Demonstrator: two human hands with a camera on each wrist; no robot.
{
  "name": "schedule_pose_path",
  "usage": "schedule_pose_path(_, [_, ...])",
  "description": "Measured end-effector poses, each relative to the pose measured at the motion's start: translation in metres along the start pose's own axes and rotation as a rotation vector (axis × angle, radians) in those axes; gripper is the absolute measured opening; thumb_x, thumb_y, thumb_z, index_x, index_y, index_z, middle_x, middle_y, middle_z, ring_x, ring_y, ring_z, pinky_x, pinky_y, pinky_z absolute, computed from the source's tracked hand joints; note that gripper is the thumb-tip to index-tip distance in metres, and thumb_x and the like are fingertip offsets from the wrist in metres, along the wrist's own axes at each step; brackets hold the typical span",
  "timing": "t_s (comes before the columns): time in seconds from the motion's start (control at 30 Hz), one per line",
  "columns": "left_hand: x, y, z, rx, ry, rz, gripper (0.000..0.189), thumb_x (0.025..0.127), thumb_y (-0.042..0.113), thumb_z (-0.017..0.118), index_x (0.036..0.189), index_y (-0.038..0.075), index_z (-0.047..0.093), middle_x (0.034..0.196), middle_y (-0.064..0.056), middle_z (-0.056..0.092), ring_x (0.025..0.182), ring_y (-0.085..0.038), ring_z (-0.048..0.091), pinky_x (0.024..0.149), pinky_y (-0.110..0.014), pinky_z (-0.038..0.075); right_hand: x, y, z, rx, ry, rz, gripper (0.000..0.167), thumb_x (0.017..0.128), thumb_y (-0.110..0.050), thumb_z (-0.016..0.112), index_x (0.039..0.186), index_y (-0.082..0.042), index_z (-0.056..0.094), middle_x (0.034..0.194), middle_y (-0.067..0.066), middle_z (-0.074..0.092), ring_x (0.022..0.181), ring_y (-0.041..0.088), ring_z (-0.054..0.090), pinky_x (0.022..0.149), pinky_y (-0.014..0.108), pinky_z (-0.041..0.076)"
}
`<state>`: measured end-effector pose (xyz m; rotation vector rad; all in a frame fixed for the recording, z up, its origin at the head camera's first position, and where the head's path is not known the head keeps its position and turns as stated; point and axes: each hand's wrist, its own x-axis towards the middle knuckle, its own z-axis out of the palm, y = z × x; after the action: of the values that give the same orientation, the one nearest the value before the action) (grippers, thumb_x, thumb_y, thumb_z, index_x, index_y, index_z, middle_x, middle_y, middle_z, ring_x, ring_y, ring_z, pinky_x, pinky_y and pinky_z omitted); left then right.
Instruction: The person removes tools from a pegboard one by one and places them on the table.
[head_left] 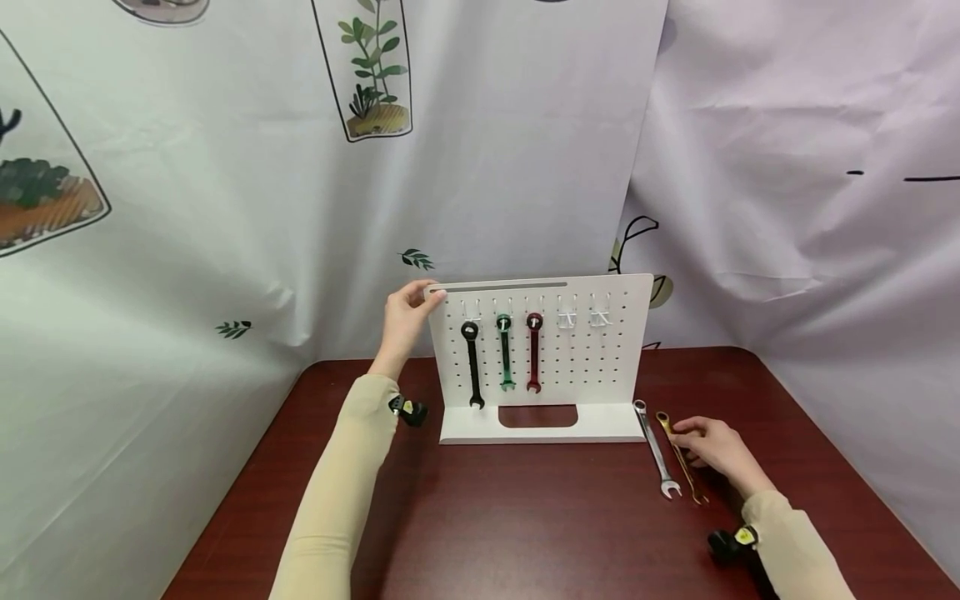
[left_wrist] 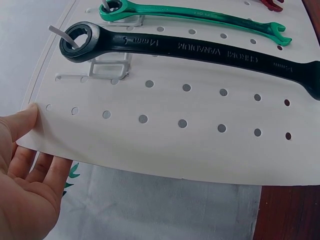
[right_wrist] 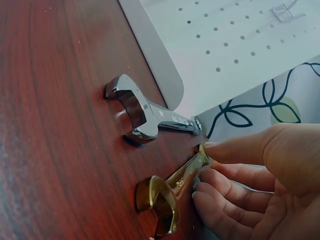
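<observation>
My left hand (head_left: 405, 321) grips the upper left corner of a white pegboard (head_left: 592, 367), thumb on its front and fingers behind. On its hooks hang a black ratchet wrench (left_wrist: 190, 52), a green wrench (left_wrist: 200, 12) and a red wrench (head_left: 534, 354), ring ends up. Off the board's right side, my right hand (head_left: 712, 450) pinches a gold wrench (right_wrist: 162, 197) between thumb and fingers near its ring end. The gold wrench's open end lies low over the table. Beside it a silver wrench (right_wrist: 145, 115) lies on the wood, its ring end near the board's base.
Two white hooks (head_left: 567, 319) on the board's right half hold nothing. The board's base stands on a dark red wooden table (head_left: 540, 508). A white curtain with plant prints (head_left: 517, 167) hangs behind it. Small cameras (head_left: 411, 412) are strapped to both wrists.
</observation>
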<state>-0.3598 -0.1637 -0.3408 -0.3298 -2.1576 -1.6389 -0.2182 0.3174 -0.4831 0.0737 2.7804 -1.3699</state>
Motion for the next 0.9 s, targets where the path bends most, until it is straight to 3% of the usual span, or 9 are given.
schedule_pose_path(0.37, [0.0, 0.001, 0.0, 0.002, -0.004, 0.001, 0.04, 0.091, 0.033, 0.077, 0.121, 0.006, 0.072, 0.104, -0.014, 0.071, 0.087, -0.014, 0.059, 0.075, -0.027, 0.044, 0.001, -0.007, -0.002, -0.011, 0.006, -0.028, 0.039, 0.096, -0.019, 0.069, 0.118, 0.012, 0.062, 0.094, 0.016, 0.071, 0.074, 0.022, 0.063, 0.064, 0.034, 0.055])
schedule_pose_path(0.9, [-0.001, 0.003, 0.0, -0.004, -0.003, -0.007, 0.039, 0.091, 0.033, 0.077, 0.119, 0.006, 0.072, 0.105, -0.013, 0.071, 0.09, -0.015, 0.06, 0.076, -0.028, 0.044, 0.007, -0.031, 0.0, 0.033, -0.011, -0.088, 0.04, 0.098, -0.02, 0.068, 0.122, 0.011, 0.061, 0.097, 0.019, 0.069, 0.079, 0.026, 0.065, 0.068, 0.036, 0.056])
